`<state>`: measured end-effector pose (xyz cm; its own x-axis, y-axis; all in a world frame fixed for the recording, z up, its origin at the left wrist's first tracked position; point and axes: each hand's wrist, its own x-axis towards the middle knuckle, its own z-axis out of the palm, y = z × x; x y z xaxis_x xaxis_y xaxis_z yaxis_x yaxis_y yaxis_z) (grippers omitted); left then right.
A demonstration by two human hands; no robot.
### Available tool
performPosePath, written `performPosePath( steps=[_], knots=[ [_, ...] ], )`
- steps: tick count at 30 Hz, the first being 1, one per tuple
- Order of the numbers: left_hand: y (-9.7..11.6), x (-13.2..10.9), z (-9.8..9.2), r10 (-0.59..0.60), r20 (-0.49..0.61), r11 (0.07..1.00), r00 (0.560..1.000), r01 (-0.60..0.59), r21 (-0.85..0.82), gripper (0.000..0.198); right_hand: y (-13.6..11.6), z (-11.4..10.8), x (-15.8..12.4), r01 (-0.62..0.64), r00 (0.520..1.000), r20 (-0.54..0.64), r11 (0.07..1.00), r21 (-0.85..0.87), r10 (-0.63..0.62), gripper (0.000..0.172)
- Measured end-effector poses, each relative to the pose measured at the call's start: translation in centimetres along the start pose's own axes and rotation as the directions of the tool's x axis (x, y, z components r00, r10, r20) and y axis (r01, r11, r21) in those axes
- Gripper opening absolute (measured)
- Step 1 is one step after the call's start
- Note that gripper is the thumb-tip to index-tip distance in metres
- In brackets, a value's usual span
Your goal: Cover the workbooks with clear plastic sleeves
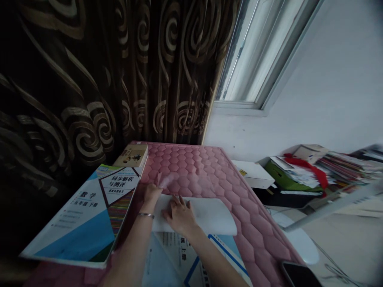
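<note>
A book with a white and blue cover (196,259) lies in front of me, with dark characters on it. Across its far part spreads a blank white flap (214,217). My right hand (181,215) rests on this flap, palm down with the fingers apart. Just left of it, my left hand (152,194), with a bracelet at the wrist, has its fingers closed at the flap's far left corner. From those fingers sticks up a translucent piece of film (166,181), blurred by motion.
A large blue and white workbook (89,215) and a tan book (131,155) lie to the left on the pink padded cover (251,223). A phone (301,275) is at the near right edge. Beyond are a white box (254,174), a green container (278,175) and piled papers.
</note>
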<state>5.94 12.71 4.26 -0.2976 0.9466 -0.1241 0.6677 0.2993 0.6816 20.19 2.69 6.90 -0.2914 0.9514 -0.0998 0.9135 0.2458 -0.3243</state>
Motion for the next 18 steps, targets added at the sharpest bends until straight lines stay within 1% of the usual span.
performPosePath(
  steps=[3, 5, 8, 11, 15, 18],
  knots=[
    [0.0, -0.2, 0.1, 0.015, -0.034, 0.996, 0.999, -0.018, -0.088, 0.01, 0.1, 0.5, 0.0, 0.037, 0.999, 0.024, 0.997, 0.069, -0.039, 0.065],
    [-0.2, -0.5, 0.0, 0.018, -0.053, 0.986, 0.998, -0.026, -0.167, 0.011, 0.2, 0.9, -0.2, 0.029, 0.999, 0.033, 0.997, 0.073, -0.031, 0.067],
    [-0.9, -1.2, 0.0, 0.009, -0.057, 0.953, 0.998, -0.026, -0.302, 0.019, 0.0, 1.4, -0.4, -0.024, 1.0, 0.004, 0.999, 0.042, 0.024, 0.064],
    [-1.7, -2.1, 0.1, 0.017, -0.038, 0.904, 0.999, -0.032, -0.426, 0.028, -0.1, 1.8, -0.6, -0.065, 0.997, -0.031, 0.998, 0.017, 0.065, 0.063],
    [-2.3, -2.9, 0.2, 0.081, -0.03, 0.84, 0.996, -0.085, -0.535, 0.03, 0.0, 2.2, -0.4, -0.057, 0.997, -0.055, 0.998, 0.004, 0.057, 0.062],
    [-2.5, -3.2, 0.1, 0.153, -0.038, 0.792, 0.988, -0.146, -0.593, 0.032, 0.2, 2.3, -0.1, -0.025, 0.994, -0.102, 1.0, -0.005, 0.025, 0.059]
  ],
)
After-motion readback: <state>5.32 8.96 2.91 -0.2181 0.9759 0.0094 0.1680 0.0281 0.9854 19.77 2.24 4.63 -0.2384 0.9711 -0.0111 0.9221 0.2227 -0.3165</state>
